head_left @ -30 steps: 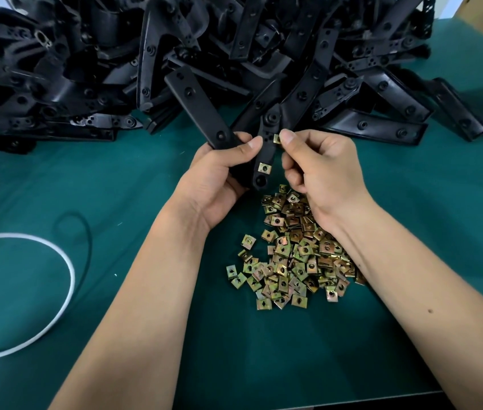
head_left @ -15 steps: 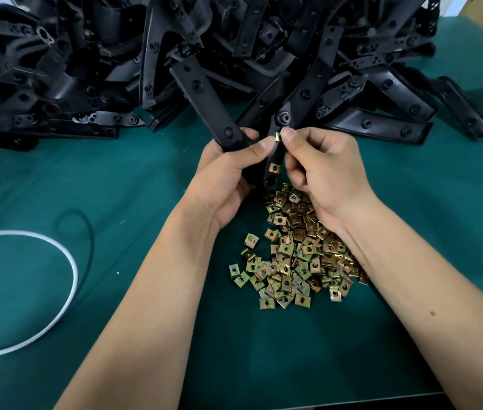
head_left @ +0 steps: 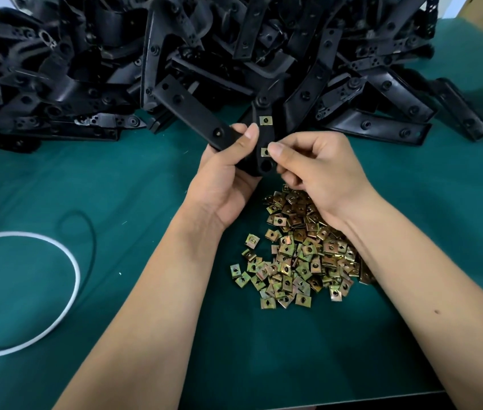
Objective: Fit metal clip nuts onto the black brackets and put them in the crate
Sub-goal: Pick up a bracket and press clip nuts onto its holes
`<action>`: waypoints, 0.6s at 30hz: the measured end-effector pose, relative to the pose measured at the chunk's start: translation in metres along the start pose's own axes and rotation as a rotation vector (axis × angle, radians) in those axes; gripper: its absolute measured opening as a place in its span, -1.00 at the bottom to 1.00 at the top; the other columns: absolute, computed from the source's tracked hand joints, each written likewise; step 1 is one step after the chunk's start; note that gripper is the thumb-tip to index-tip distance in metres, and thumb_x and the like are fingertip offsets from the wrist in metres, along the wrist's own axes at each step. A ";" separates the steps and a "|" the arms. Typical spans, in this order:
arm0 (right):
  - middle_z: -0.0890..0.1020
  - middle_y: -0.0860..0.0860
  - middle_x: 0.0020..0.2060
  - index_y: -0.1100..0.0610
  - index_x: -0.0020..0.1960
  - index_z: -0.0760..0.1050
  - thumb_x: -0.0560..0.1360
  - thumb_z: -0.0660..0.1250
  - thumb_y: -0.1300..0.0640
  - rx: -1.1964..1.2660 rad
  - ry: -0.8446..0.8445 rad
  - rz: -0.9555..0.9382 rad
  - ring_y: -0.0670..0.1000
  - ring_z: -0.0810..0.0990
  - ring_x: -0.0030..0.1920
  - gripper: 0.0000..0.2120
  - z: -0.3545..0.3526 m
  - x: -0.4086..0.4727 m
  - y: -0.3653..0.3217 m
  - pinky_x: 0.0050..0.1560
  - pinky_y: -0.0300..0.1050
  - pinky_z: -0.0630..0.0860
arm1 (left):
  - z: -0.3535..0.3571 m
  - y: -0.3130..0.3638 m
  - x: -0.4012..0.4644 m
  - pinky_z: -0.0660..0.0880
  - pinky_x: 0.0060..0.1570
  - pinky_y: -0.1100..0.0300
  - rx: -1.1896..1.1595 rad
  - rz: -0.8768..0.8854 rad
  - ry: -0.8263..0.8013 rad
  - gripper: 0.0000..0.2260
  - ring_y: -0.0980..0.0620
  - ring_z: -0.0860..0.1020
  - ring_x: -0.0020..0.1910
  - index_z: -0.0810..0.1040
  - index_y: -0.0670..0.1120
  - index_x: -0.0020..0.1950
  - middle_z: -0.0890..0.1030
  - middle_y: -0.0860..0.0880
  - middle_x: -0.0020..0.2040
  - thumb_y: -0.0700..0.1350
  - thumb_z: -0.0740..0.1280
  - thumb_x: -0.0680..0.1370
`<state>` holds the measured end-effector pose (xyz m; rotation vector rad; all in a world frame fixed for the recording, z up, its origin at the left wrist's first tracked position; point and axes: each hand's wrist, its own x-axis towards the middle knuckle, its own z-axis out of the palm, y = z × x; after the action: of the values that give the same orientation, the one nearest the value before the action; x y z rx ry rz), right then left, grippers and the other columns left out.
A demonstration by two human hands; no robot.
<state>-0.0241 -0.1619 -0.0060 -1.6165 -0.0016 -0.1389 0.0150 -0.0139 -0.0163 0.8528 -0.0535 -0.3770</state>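
- a black bracket [head_left: 204, 119] is held above the green table [head_left: 116, 187] by the left hand [head_left: 225, 179], fingers curled round its bend, thumb laid across the front.
- two clip nuts are seen seated on the bracket's shorter arm: an upper clip nut [head_left: 264, 120] and a lower clip nut [head_left: 265, 152].
- the lower clip nut is touched by the thumb tip of the right hand [head_left: 320, 170]; the fingers are curled in round the bracket's edge.
- a pile of loose clip nuts [head_left: 296, 255] is spread on the table just below the hands, partly covered by the right wrist.
- a large heap of brackets [head_left: 234, 45] is stacked along the far side of the table.
- a white cord [head_left: 68, 297] is looped at the left, near a thin black cord [head_left: 92, 232].
- no crate is seen.
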 end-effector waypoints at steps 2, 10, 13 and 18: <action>0.56 -0.03 -0.43 0.15 -0.16 0.67 0.58 0.43 0.21 -0.048 -0.020 -0.005 -0.11 0.43 -0.45 -0.86 -0.005 0.001 -0.001 -0.39 -0.29 0.39 | 0.001 0.000 -0.002 0.61 -0.09 0.04 0.012 -0.021 -0.002 -0.88 -0.06 0.63 -0.14 0.49 -0.07 -0.04 0.64 -0.09 -0.08 -0.22 0.42 0.55; 0.57 -0.03 -0.43 0.09 -0.17 0.68 0.58 0.45 0.18 -0.080 -0.055 -0.017 -0.11 0.45 -0.43 -0.86 -0.007 0.004 0.003 -0.38 -0.28 0.40 | 0.003 0.000 -0.003 0.62 -0.15 0.05 0.013 -0.027 0.032 -0.86 -0.07 0.62 -0.16 0.47 -0.08 0.01 0.64 -0.10 -0.09 -0.23 0.40 0.57; 0.59 -0.04 -0.42 0.06 -0.13 0.69 0.59 0.44 0.15 -0.163 -0.003 -0.086 -0.09 0.51 -0.40 -0.87 -0.003 0.004 0.005 -0.36 -0.27 0.44 | 0.002 0.000 -0.002 0.64 -0.14 0.04 0.000 0.006 0.055 -0.86 -0.05 0.66 -0.18 0.47 -0.08 -0.01 0.67 -0.09 -0.11 -0.26 0.39 0.58; 0.62 -0.05 -0.25 0.11 0.20 0.63 0.64 0.36 0.20 -0.045 0.104 -0.121 -0.05 0.60 -0.20 -0.83 -0.001 0.006 0.003 -0.27 -0.14 0.58 | 0.003 -0.004 0.002 0.63 -0.02 -0.04 0.050 0.057 0.073 -0.79 -0.10 0.68 -0.08 0.45 -0.10 0.06 0.67 -0.11 -0.08 -0.37 0.37 0.57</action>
<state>-0.0182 -0.1638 -0.0087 -1.6528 -0.0158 -0.3181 0.0154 -0.0191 -0.0174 0.9120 -0.0194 -0.2919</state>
